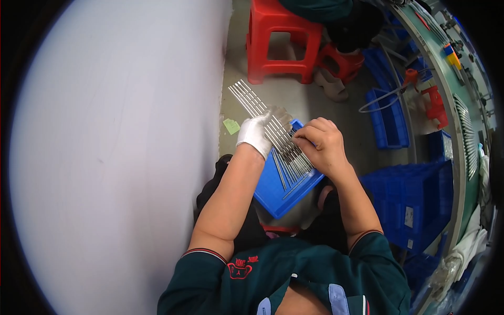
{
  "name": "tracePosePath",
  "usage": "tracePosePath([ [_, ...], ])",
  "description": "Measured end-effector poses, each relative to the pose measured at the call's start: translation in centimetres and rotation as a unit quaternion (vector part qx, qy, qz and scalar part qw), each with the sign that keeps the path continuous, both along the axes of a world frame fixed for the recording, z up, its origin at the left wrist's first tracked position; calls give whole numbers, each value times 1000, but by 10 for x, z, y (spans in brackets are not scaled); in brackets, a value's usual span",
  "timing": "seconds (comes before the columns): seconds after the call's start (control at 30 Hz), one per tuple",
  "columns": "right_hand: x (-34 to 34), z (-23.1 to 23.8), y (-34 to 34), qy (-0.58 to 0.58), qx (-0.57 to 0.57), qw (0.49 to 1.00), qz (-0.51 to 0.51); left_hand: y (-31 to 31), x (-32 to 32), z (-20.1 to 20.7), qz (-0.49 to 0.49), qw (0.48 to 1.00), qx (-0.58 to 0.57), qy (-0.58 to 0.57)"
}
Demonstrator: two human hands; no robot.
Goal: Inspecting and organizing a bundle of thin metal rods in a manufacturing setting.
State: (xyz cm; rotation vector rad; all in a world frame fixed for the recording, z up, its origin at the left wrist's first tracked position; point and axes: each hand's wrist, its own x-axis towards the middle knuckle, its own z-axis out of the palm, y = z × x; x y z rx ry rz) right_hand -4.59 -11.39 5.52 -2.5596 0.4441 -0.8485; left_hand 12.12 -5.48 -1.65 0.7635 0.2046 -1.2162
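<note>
Several thin metal rods lie side by side in a slanting row across my left hand. That hand wears a white glove with greyish fingers, closed around the rods. My bare right hand is at the right edge of the row, thumb and fingers pinched together. What sits between those fingertips is too small to make out. Below both hands a blue plastic bin rests at my lap, tilted in view. More loose metal rods lie inside it, partly covered by the held ones.
A white wall runs along my left. Ahead stands a red plastic stool, with another person's dark clothing beside it. Blue crates are stacked at right under a green-topped workbench. A green paper slip lies on the floor.
</note>
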Motion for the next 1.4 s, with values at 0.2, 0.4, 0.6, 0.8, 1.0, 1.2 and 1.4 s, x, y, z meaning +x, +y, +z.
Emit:
tracePosePath([
  [0.2,3,-8,-1,16,19,1000,9,3,-1,10,11,999,-13,42],
  [0.4,2,-7,-1,8,16,999,28,5,-4,12,11,1000,1,25],
  [0.6,3,-5,-1,42,-33,998,42,3,-2,10,-11,1000,2,29],
  [0.8,6,-9,2,41,-39,998,31,4,-4,24,-13,998,11,63],
  [1.0,2,-5,1,-6,35,999,19,8,-5,23,-6,1000,-15,17],
  [1.2,5,-9,1,-9,57,998,21,7,-5,29,-10,1000,5,27],
  [1.4,6,-8,2,16,20,999,39,6,-4,27,-18,998,-11,51],
])
